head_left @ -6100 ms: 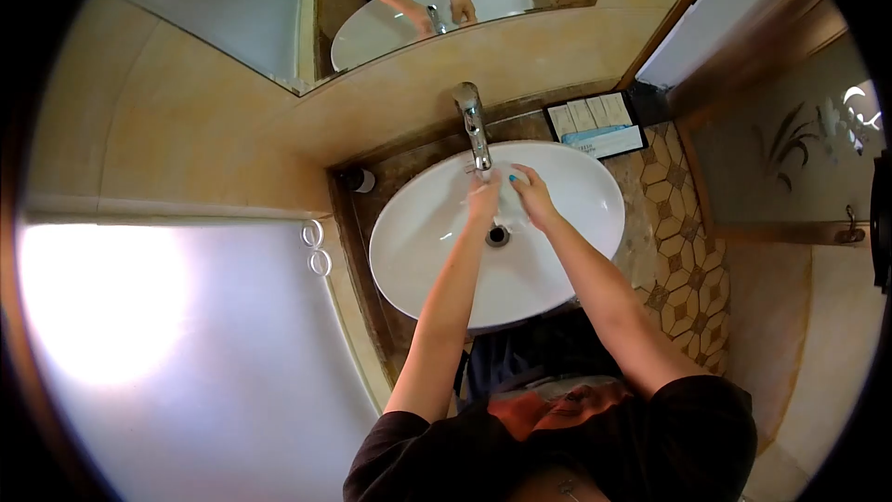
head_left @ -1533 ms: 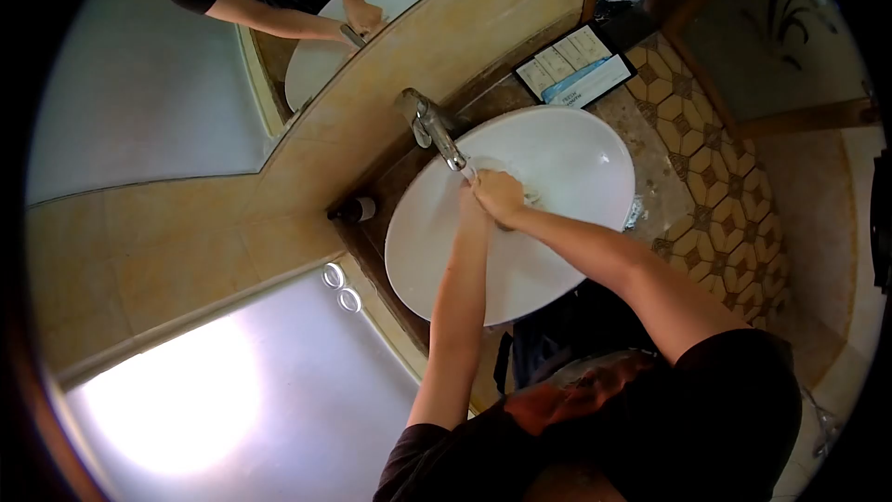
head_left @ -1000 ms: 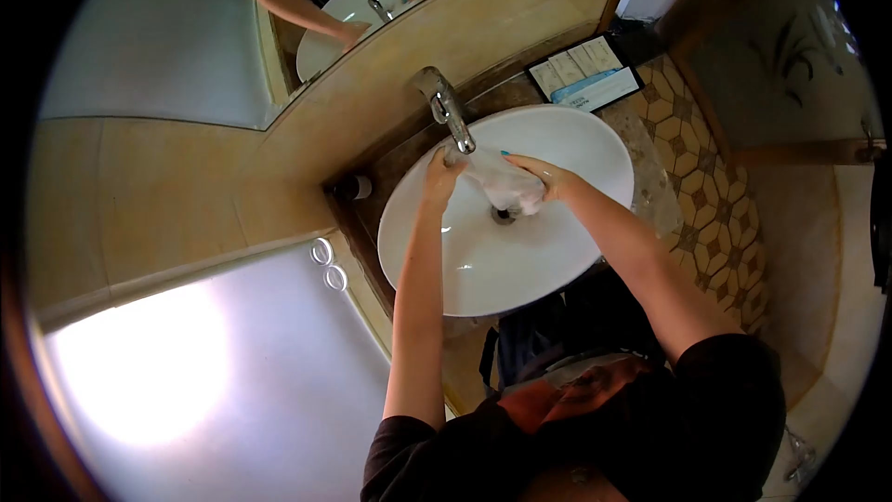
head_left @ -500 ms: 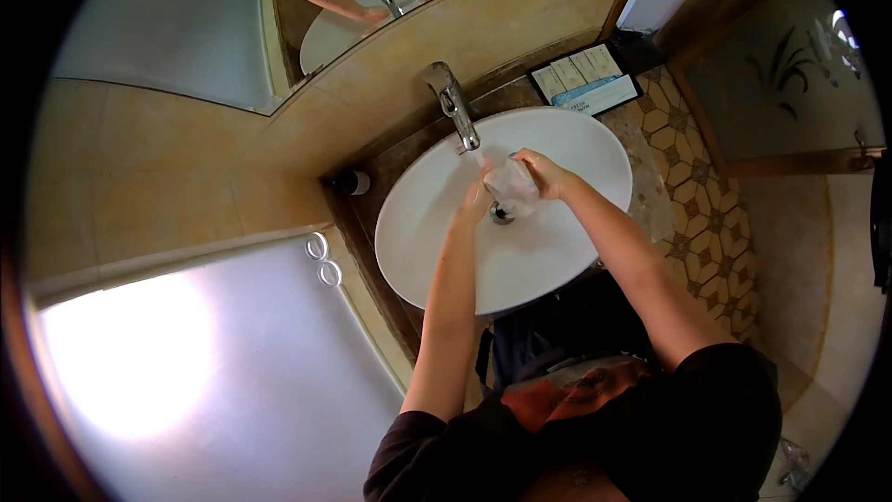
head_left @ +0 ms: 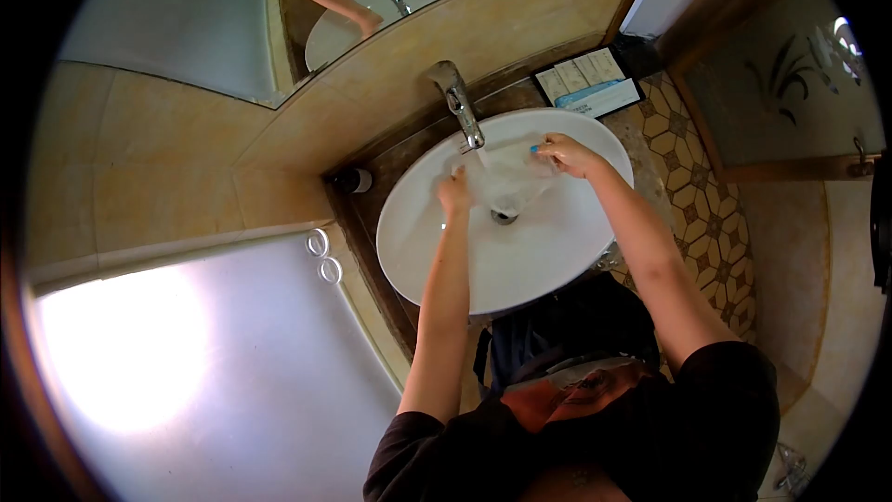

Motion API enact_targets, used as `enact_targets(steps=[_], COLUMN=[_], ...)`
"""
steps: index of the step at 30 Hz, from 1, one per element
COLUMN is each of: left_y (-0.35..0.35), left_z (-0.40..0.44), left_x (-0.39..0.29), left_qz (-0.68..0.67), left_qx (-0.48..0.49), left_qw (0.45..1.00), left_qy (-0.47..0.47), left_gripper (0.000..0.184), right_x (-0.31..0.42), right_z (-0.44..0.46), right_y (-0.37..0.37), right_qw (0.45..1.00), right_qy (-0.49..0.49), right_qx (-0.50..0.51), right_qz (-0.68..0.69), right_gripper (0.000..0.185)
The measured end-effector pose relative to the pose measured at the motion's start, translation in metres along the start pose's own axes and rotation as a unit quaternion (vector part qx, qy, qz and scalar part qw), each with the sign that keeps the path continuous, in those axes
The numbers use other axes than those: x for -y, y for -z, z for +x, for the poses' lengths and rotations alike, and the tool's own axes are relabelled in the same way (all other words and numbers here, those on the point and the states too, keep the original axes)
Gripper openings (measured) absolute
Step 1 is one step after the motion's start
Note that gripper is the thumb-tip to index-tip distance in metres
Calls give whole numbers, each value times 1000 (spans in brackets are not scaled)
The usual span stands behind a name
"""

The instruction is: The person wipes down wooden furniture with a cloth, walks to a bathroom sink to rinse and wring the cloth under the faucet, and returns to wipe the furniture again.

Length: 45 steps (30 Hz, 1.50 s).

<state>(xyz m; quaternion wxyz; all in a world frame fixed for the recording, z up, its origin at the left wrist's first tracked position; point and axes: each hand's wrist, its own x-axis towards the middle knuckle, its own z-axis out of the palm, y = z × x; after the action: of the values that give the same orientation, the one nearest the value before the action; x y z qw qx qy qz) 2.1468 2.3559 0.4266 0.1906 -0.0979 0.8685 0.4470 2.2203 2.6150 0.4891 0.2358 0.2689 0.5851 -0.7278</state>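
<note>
The thin, whitish, translucent cloth point(head_left: 511, 170) lay crosswise between bare left hand point(head_left: 455, 192) and blue-nailed right hand point(head_left: 570, 157), fingers pinching opposite edges

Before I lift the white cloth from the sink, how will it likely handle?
The white cloth is probably floppy: it looks thin and sags between the left hand and right hand. It may be slippery, since it spreads just below the tap, where water seems to run. That water could also make it heavier than its thinness suggests.
</note>
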Motion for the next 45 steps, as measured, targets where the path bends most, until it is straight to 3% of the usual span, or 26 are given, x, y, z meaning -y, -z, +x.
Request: enact_targets(steps=[2, 6, 8, 11, 14, 15, 17, 19, 20, 21, 24, 27, 30, 33, 34, 37, 39, 43, 45], left_y=[3, 19, 20, 22, 22, 20, 11, -11, -20, -25, -34, -38, -34, -42, -46, -36, -32, -22, -16], left_z=[2, -30, -42, -19, -17, -16, -17, -23, -22, -22, -46, -56, -44, -31, -29, -26, -24, -45, -51], left_x=[3, -29, -43, -15, -12, -15, -23, -36, -45, -54, -63, -66, -56, -49, -50, -60, -66, -83, -98], left_qz=[80, -189, -425, -329, -290, -318, -372, -488, -537, -546, -563, -572, -525, -471, -466, -459, -464, -450, -437], left_qx=[95, 188, 205, 239, 176, 161, 132, 43, 0, 37, 139, 221, 226, 224, 218, 195, 178, 193, 219], left_qw=[978, 945, 867, 913, 935, 932, 919, 863, 827, 818, 782, 740, 765, 796, 801, 817, 821, 833, 841], left_qy=[170, 189, 158, -41, -100, -60, 22, 123, 167, 178, 228, 278, 297, 307, 305, 292, 281, 257, 234], left_gripper=[54, 57, 52, 41, 34, 34, 33, 24, 22, 22, 25, 26, 23, 21, 20, 20, 22, 23, 22], right_x=[-4, -8, -29, -25, -22, -18, -10, -7, -1, 6, -1, -42, -42, -26, -18, 2, 6, -22, -73], right_z=[0, -1, 15, 6, 4, 4, 2, -8, -23, -33, -16, 45, 31, 6, 19, 18, -3, 26, 72], right_y=[-10, -14, 3, 0, -16, -25, -64, -111, -137, -153, -157, -116, -139, -138, -123, -115, -130, -105, -65], right_qw=[994, 974, 989, 996, 1000, 998, 965, 941, 920, 888, 892, 917, 912, 908, 885, 911, 914, 919, 929], right_qy=[45, 79, 25, -41, -11, 13, 36, 155, 174, 189, 143, 94, 136, 180, 101, 37, 72, 28, 108], right_qx=[-9, 37, 49, 45, -13, -39, -201, -242, -215, -187, -237, -221, -183, -260, -263, -236, -223, -238, -217], right_qz=[101, 210, 134, 65, -9, -39, -168, -180, -279, -375, -358, -317, -341, -276, -370, -336, -331, -312, -279], right_gripper=[22, 18, 16, 12, 14, 17, 33, 39, 41, 45, 48, 46, 50, 40, 36, 34, 36, 33, 32])
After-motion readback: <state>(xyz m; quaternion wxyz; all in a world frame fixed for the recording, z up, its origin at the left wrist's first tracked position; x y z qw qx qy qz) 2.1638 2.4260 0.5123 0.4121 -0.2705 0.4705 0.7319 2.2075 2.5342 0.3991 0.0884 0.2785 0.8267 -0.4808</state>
